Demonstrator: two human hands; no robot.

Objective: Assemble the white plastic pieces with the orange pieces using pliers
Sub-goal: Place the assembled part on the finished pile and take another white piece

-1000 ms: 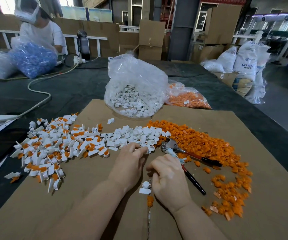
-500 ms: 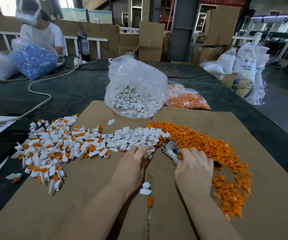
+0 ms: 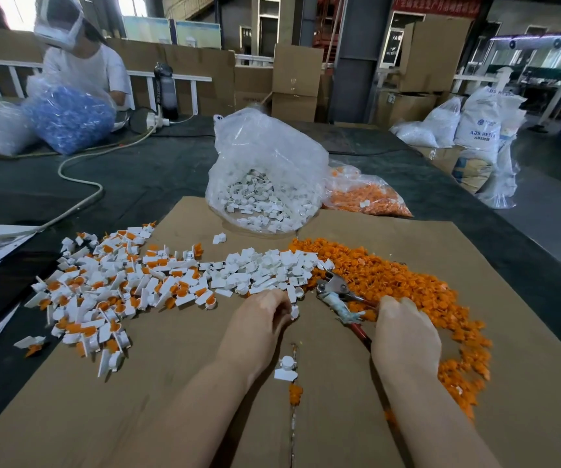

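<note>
Loose white pieces (image 3: 265,268) lie in a band across the cardboard, and the orange pieces (image 3: 407,282) spread to their right. My left hand (image 3: 259,325) pinches one white piece (image 3: 294,311) at the near edge of the white band. The pliers (image 3: 335,293) lie on the cardboard with their jaws toward the white pieces. My right hand (image 3: 404,336) lies over the pliers' red handles. Its fingers curl down at the edge of the orange pile, and what they hold is hidden. A single white piece (image 3: 286,368) and a few orange bits (image 3: 295,393) sit between my forearms.
Assembled white-and-orange pieces (image 3: 103,298) are heaped at the left. A clear bag of white pieces (image 3: 265,184) and a bag of orange pieces (image 3: 367,197) stand at the cardboard's far edge. A cable (image 3: 80,177) crosses the dark table. A person (image 3: 80,69) sits at the far left.
My right hand has moved right, from the middle of the cardboard onto the pliers' handles and the orange pile. My left hand has drawn a white piece out of the band.
</note>
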